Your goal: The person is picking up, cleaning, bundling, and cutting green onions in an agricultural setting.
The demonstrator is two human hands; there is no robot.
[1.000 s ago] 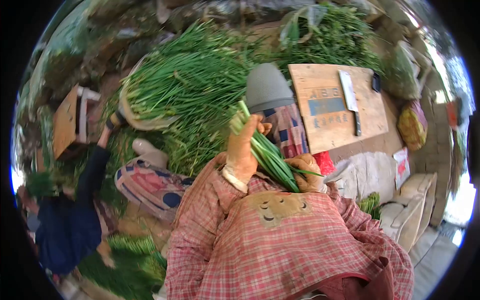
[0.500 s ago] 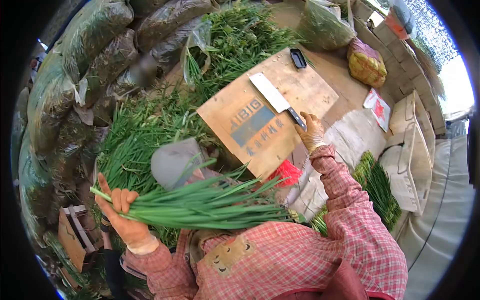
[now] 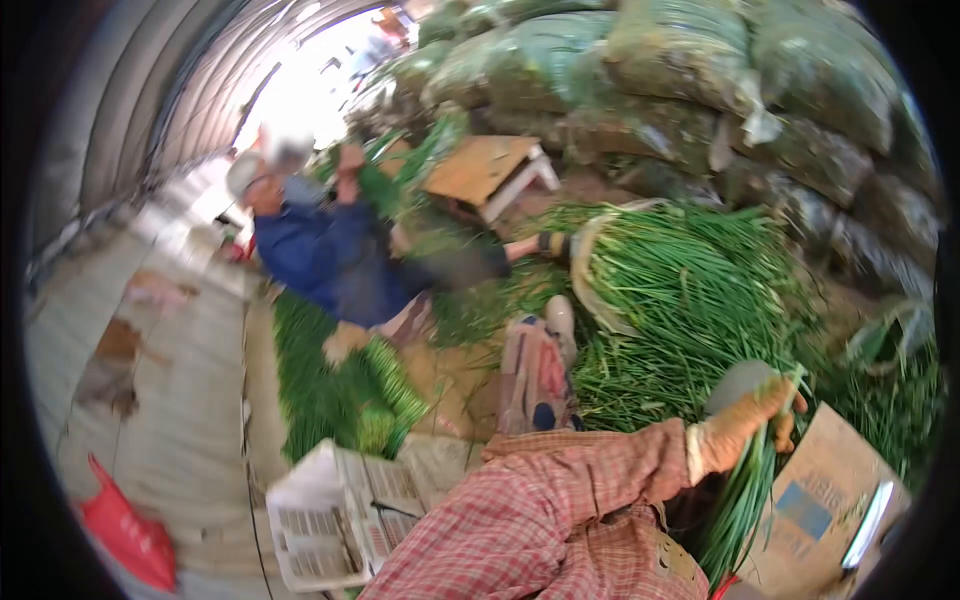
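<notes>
At the lower right, my left hand (image 3: 745, 430), in an orange-stained glove, is closed round a bunch of long green stalks (image 3: 738, 510), whose leaves hang down. Just behind the hand shows a rounded grey thing (image 3: 738, 382). A cardboard-coloured board (image 3: 825, 450) with a blue printed patch lies to the right of the bunch, and a knife (image 3: 868, 525) rests on it, its blade shining. A large heap of loose green stalks (image 3: 690, 280) spreads beyond my hand. My right hand is out of view.
A co-worker in a blue jacket (image 3: 330, 250) sits at the left, blurred, near a small wooden table (image 3: 480, 170). Bundled greens (image 3: 350, 400) lie below. A white crate (image 3: 320, 520) and red bag (image 3: 130, 525) are lower left. Stuffed sacks (image 3: 680, 50) line the back.
The view has swung left, bringing in the co-worker and crate. My left hand, still holding the stalks, now appears at the right with the leaves hanging down. My right hand has left view.
</notes>
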